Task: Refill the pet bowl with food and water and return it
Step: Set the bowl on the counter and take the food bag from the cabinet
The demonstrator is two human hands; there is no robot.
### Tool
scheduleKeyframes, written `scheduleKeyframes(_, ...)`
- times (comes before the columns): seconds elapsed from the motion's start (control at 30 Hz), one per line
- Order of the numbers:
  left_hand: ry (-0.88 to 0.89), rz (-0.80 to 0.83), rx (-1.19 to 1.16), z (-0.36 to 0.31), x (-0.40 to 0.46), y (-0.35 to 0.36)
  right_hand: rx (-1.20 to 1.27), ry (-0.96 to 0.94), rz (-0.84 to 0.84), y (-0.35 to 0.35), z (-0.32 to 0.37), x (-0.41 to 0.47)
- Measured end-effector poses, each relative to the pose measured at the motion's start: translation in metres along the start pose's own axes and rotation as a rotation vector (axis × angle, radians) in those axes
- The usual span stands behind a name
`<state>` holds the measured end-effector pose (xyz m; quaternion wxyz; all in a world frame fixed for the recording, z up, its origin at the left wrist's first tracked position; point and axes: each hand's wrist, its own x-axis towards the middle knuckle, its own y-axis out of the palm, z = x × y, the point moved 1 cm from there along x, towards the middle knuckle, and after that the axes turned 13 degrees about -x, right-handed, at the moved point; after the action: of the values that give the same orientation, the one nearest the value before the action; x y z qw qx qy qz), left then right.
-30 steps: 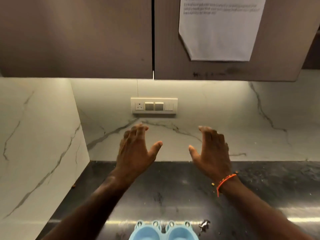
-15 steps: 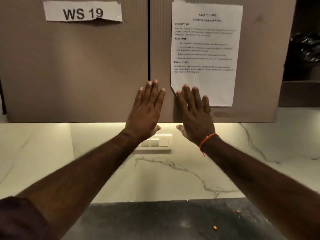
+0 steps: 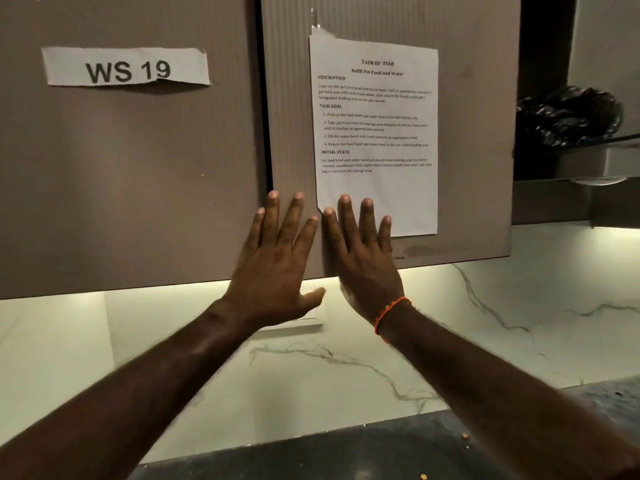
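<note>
Your left hand (image 3: 273,268) is spread flat, fingers straight, on the right-hand brown ridged cabinet door (image 3: 478,133), just left of the white printed task sheet (image 3: 377,133) taped to it. Your right hand (image 3: 363,261), also spread and holding nothing, lies over the sheet's lower left corner. The pet bowl is out of view. The dark stone surface (image 3: 346,455) lies below the door.

Brown ribbed upper cabinet door (image 3: 478,133); left hand (image 3: 273,261), right hand (image 3: 363,261) flat against lower part.
</note>
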<state>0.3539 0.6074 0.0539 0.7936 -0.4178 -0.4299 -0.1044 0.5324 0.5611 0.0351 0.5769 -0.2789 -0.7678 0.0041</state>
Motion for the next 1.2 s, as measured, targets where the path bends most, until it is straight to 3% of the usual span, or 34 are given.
scheduleKeyframes(0.1,0.052,-0.112,-0.242,-0.010,0.000,-0.027,0.012,0.038,-0.037,-0.020,-0.005,-0.009)
scheduleKeyframes(0.2,0.027,-0.444,-0.483,-0.026,0.007,-0.052,0.018,0.049,-0.076,-0.047,-0.014,-0.025)
scheduleKeyframes(0.27,-0.028,-0.569,-0.725,-0.039,0.015,-0.067,0.053,0.046,-0.074,-0.064,-0.023,-0.037)
scheduleKeyframes(0.37,-0.051,-0.423,-1.097,-0.063,0.031,-0.089,0.127,0.051,-0.064,-0.090,-0.039,-0.051)
scheduleKeyframes(0.5,0.078,-0.380,-1.286,-0.099,0.038,-0.106,0.395,0.035,-0.030,-0.137,-0.062,-0.068)
scheduleKeyframes(0.63,0.171,-0.374,-1.396,-0.137,0.038,-0.117,0.838,0.275,-0.078,-0.194,-0.085,-0.069)
scheduleKeyframes(0.73,0.322,-0.263,-1.490,-0.171,0.043,-0.127,0.947,0.424,-0.178,-0.237,-0.100,-0.052)
scheduleKeyframes(0.93,0.610,-0.189,-1.461,-0.237,0.066,-0.124,0.574,0.425,-0.111,-0.309,-0.140,-0.049)
scheduleKeyframes(1.03,0.634,-0.212,-1.383,-0.270,0.084,-0.115,0.464,0.484,-0.098,-0.331,-0.165,-0.068)
scheduleKeyframes(1.2,0.670,-0.218,-1.245,-0.325,0.107,-0.109,0.081,0.634,-0.108,-0.347,-0.202,-0.097)
